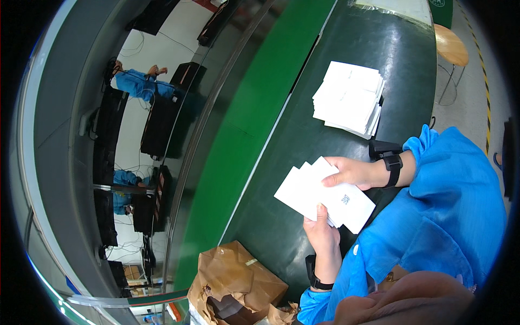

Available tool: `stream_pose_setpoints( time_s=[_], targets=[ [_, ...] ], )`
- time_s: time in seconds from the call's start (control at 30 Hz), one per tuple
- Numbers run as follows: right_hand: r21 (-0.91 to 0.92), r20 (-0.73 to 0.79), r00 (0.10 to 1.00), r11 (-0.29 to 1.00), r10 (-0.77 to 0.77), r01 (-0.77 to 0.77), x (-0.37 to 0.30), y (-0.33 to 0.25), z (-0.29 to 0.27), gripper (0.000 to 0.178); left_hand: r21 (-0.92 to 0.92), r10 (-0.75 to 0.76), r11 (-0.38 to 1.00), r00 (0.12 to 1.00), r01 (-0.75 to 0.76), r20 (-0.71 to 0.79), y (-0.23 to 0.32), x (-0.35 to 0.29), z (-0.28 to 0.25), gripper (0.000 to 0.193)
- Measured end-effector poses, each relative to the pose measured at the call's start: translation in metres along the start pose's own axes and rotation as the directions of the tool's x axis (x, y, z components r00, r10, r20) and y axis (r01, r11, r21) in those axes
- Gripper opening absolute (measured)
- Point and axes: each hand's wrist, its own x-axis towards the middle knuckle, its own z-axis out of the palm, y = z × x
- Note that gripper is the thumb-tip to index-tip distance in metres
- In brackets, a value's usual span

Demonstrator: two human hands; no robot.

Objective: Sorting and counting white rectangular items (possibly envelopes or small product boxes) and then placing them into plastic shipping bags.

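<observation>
Both of my hands hold a fanned bundle of white paper leaflets (306,187) above the dark green worktop. My left hand (323,234) grips the lower edge, thumb on top and fingers underneath. My right hand (351,172) holds the upper right side, its thumb lying across the top sheet; its other fingers are mostly hidden. A small dark printed mark shows on one leaflet. Farther along the worktop sits a thick, uneven pile of similar white leaflets (349,97). Each wrist wears a black strap, and blue sleeves cover my arms.
A torn brown paper package (235,276) stands open near my left forearm. The dark worktop (271,200) borders a bright green strip (254,103). A round wooden stool (451,46) is at the far right. Beyond the partition, people in blue sleeves are beside black equipment (162,124).
</observation>
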Motion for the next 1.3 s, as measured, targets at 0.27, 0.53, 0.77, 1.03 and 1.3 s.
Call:
stream_pose_setpoints(
  time_s=[0.27,0.53,0.77,1.03,1.3],
  targets=[
    [-0.096,0.004,0.999,0.994,-0.043,0.044,0.002,0.005,-0.005,0.039,0.147,0.143,0.982,0.977,-0.121,-0.156,-0.006,0.002,0.001,0.03],
    [-0.206,-0.166,0.926,0.931,-0.338,0.303,0.006,-0.028,0.007,0.028,0.549,0.458,0.775,0.877,-0.313,-0.147,0.01,0.001,0.005,0.029],
    [-0.693,0.016,0.733,0.521,-0.68,0.498,0.012,-0.009,0.041,0.045,0.857,0.59,0.183,0.751,-0.482,0.296,-0.008,0.01,0.011,0.037],
    [-0.325,-0.167,0.826,0.821,-0.538,0.469,0.015,-0.007,0.045,0.05,0.832,0.566,-0.055,0.669,-0.553,0.482,-0.006,0.015,0.019,0.061],
    [-0.077,0.027,0.889,0.886,-0.457,0.458,0.005,-0.009,0.065,0.053,0.671,0.529,0.555,0.831,-0.492,0.172,-0.01,0.023,0.016,0.051]
  ],
)
